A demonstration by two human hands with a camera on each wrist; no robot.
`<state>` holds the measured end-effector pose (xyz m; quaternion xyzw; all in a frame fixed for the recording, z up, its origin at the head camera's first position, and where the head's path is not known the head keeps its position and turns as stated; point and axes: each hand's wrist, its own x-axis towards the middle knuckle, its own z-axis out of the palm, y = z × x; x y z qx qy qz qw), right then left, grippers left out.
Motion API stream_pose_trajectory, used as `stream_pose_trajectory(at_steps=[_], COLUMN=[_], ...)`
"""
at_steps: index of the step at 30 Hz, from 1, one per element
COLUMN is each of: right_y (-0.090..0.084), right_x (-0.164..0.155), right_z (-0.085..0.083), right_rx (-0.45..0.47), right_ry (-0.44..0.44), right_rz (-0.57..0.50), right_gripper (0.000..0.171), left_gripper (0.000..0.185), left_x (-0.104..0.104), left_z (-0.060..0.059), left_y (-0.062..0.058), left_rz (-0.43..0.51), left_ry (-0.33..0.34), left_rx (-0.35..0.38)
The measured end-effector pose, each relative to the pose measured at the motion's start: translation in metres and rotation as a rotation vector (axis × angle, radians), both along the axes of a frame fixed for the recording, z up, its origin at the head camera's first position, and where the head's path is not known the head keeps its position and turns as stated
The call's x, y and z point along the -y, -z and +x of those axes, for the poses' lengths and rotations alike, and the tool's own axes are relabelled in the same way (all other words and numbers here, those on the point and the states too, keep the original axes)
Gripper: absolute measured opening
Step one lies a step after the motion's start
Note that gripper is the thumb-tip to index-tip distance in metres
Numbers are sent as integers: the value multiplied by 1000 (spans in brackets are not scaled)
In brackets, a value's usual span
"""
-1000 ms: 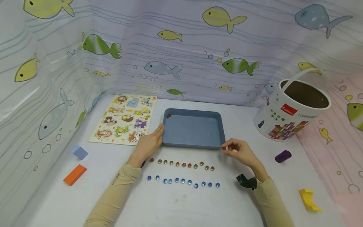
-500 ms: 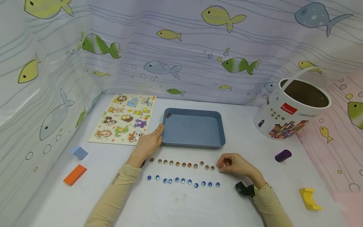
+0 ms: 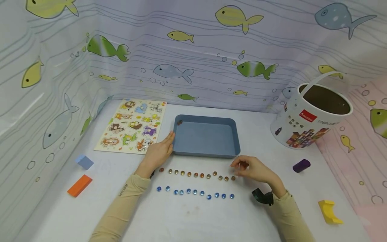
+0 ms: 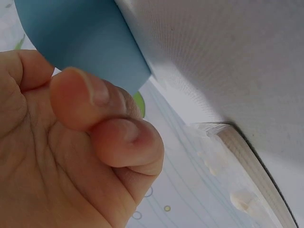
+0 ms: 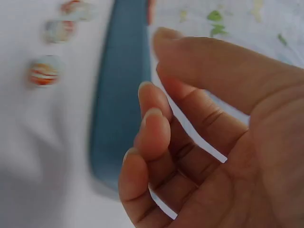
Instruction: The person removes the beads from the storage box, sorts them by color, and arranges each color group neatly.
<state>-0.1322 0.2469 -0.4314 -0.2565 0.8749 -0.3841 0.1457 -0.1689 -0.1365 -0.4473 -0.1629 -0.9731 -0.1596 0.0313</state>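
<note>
My left hand [image 3: 158, 154] rests against the left wall of the blue-grey tray [image 3: 207, 155], fingers along its side. In the left wrist view that hand [image 4: 95, 142] lies close to the tray wall [image 4: 90, 33]. The right hand [image 3: 255, 169] hovers just off the tray's front right corner, holding nothing, its fingers loosely bent. Below its fingertips sits an amber glass marble [image 3: 233, 178], at the right end of an amber row [image 3: 196, 175]. A row of blue marbles [image 3: 195, 193] lies nearer. Two brown marbles [image 3: 179, 122] sit in the tray's back left corner.
An animal puzzle board [image 3: 130, 126] lies left of the tray. A white bucket [image 3: 308, 117] stands back right. Around the sides lie a blue block [image 3: 84, 162], an orange block [image 3: 80, 186], a purple cylinder [image 3: 301, 166] and a yellow arch block [image 3: 329, 212].
The right hand came down from the tray's corner with an amber marble, let it go at the row's right end, then lifted slightly away. The left hand has stayed at the tray.
</note>
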Motion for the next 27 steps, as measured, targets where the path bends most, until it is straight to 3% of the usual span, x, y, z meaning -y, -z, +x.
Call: stream_pose_trajectory(at_steps=[5,16,21,27], right_y=[-21,-55,-54,-33], right_x=[7,59,91,129], right_z=[-24,-95,-125,-152], right_rx=[-13,111,168,215], right_ry=[-8,-38,-18,14], right_rz=[-60,-259,-269,-307], right_gripper=[19,27,36,40], left_gripper=[51,51,51,51], left_x=[1,0,-1,0], left_z=[0,0,-1,1], left_y=[0,1,0,0], left_rz=[7,5,7,6], left_ry=[-1,-3,-6,-8], left_rx=[0,7,13,10])
